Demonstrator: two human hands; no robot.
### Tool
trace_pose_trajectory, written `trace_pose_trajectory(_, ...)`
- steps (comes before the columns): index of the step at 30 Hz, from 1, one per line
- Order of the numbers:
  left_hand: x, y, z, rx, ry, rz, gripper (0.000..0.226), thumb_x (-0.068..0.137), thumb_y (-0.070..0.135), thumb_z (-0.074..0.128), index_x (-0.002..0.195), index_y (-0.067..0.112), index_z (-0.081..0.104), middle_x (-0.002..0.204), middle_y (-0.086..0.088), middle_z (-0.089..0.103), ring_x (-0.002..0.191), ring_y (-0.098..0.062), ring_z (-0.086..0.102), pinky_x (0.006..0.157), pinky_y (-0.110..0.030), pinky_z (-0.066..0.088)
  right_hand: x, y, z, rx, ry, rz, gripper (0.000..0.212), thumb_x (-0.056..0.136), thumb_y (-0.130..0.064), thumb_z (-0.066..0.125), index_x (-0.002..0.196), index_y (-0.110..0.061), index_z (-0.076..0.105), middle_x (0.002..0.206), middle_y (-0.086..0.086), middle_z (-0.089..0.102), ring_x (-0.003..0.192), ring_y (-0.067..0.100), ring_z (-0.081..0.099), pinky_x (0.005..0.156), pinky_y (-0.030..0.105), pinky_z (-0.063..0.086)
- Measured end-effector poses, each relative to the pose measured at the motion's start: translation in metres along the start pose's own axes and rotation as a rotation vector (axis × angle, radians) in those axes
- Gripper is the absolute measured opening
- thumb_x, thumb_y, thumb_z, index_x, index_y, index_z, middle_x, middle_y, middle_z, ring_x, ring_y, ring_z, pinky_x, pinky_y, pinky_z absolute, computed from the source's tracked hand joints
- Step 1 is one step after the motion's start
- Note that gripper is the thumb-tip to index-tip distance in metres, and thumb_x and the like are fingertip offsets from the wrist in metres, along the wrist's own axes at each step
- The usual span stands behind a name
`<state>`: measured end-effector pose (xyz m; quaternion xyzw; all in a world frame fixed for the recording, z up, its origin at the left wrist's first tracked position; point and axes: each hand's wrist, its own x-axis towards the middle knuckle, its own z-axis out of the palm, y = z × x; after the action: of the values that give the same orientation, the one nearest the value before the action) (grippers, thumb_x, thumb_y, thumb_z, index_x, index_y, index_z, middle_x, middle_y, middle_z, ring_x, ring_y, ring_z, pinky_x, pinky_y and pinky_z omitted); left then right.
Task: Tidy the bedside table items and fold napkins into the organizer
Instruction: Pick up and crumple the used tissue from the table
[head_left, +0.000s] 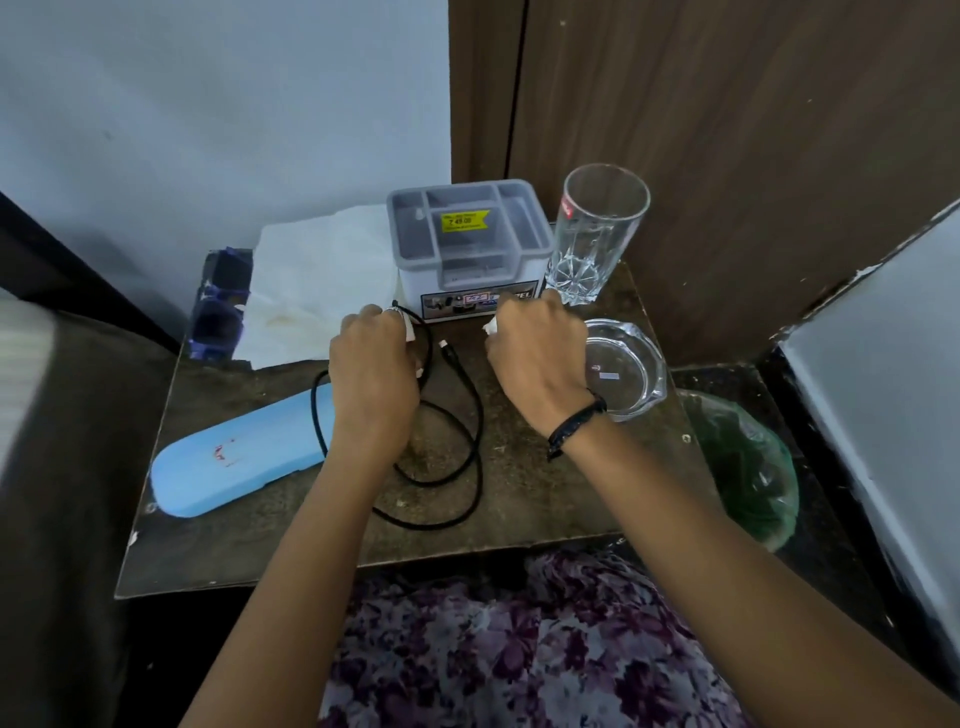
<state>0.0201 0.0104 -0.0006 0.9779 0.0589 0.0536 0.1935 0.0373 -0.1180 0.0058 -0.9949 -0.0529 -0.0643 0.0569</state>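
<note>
— Looking down at the bedside table (519, 499), we see both our hands curled over its middle. What is the left hand (375, 374) doing?

— Its fingers are closed, with white bits showing at the knuckles; we think it pinches the black cable (462, 415), but we cannot tell for sure. The cable loops across the table beneath that hand.

— And the right hand (537, 353)?

— It is clenched too, with a scrap of something white (490, 326) peeking out by the thumb. A black band (574, 423) sits on that wrist.

— Where are the napkins (317, 280)?

— They lie unfolded at the back left, touching the grey organizer (467, 234), whose compartments look bare apart from a yellow sticker.

— What else do we have here?

— A tall glass (597, 234) stands just right of the organizer, a glass ashtray (623, 366) lies beside our right wrist, a blue case (234, 457) lies at the front left, and blue sunglasses (218, 306) lie at the left edge.
</note>
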Motion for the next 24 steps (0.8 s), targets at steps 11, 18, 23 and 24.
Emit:
trace_pose_trajectory(11,-0.008,-0.01,0.002,-0.025,-0.017,-0.059,0.009,0.082,0.006,0.063,0.088,0.003,0.068,0.098,-0.018,0.063,0.086,-0.038,0.059,0.064,-0.034,0.037,-0.014,-0.004,-0.002,0.317,0.162,-0.053,0.019,0.092,-0.02,0.058,0.108,-0.009,0.061,0.095,0.008,0.069,0.087,0.028,0.066,0.07,0.039,0.054)
trace_pose_trajectory(18,-0.005,0.0,-0.017,-0.447,0.077,-0.136,0.007,0.08,0.007,0.065,0.082,0.009,0.072,0.079,-0.009,0.07,0.074,-0.018,0.061,0.066,-0.024,0.04,-0.011,-0.001,-0.011,0.8,0.117,0.117,0.014,0.086,-0.019,0.067,0.095,-0.009,0.067,0.085,0.005,0.069,0.076,0.012,0.06,0.068,0.028,0.051)
trace_pose_trajectory(23,-0.01,0.026,-0.039,-0.706,0.09,-0.09,0.005,0.077,0.012,0.07,0.08,0.013,0.073,0.069,-0.001,0.068,0.064,-0.011,0.061,0.063,-0.024,0.047,-0.012,0.008,-0.032,1.031,0.173,0.205,0.01,0.08,-0.02,0.073,0.084,-0.014,0.066,0.068,-0.014,0.06,0.065,-0.002,0.057,0.063,0.015,0.048)
trace_pose_trajectory(24,-0.012,0.034,-0.04,-0.734,0.075,-0.073,0.005,0.077,0.012,0.07,0.079,0.015,0.073,0.066,0.003,0.067,0.06,-0.009,0.06,0.061,-0.022,0.047,-0.015,0.012,-0.037,1.052,0.199,0.205,0.009,0.08,-0.02,0.073,0.082,-0.015,0.066,0.067,-0.016,0.059,0.063,-0.005,0.056,0.061,0.01,0.045)
